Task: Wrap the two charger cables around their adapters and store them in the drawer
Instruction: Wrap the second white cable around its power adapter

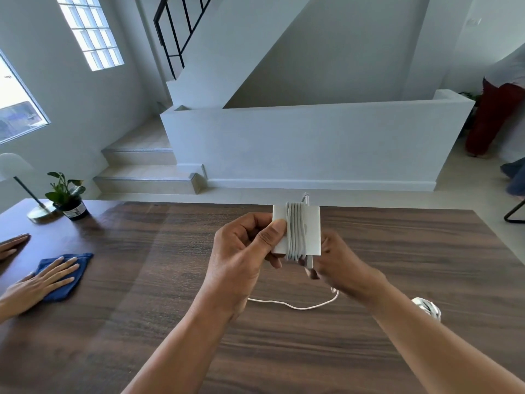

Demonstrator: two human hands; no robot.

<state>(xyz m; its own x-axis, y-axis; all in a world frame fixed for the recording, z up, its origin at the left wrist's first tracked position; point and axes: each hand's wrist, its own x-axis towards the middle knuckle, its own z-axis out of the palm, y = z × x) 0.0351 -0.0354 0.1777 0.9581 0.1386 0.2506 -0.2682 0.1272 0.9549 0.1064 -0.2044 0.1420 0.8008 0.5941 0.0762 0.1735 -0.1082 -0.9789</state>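
Both forearms reach up: left hand (244,248) pinches the adapter (297,230), right hand (338,264) grip curled on its cable (295,305).

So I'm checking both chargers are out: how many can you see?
2. One white charger is held above the table in the left hand and right hand, its cable mostly wound. The second charger lies by the right forearm, partly hidden.
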